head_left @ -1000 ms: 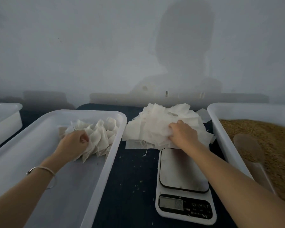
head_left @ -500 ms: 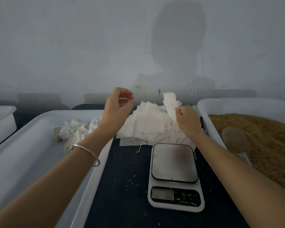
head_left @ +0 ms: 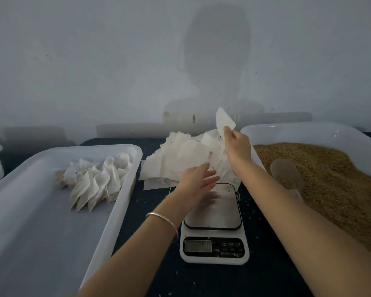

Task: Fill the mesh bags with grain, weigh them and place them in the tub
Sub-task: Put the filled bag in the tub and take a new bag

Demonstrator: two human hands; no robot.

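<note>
I see the right hand (head_left: 237, 146) pinching one empty bag (head_left: 224, 123) by its lower edge, long axis running 12 to 6. Left hand (head_left: 198, 181), fingers loose and holding nothing, lies at 7 o'clock, nearer the scale (head_left: 213, 213). Grain tub (head_left: 330, 133) at 3.

The right hand (head_left: 237, 146) pinches one empty mesh bag (head_left: 224, 122) aloft above the heap of flat bags (head_left: 186, 159). The left hand (head_left: 198, 182), fingers straight, hovers over the scale (head_left: 213, 224). Filled bags (head_left: 96, 181) lie in the tub (head_left: 41, 232); the scoop (head_left: 286, 174) rests in the grain (head_left: 330, 179).
</note>
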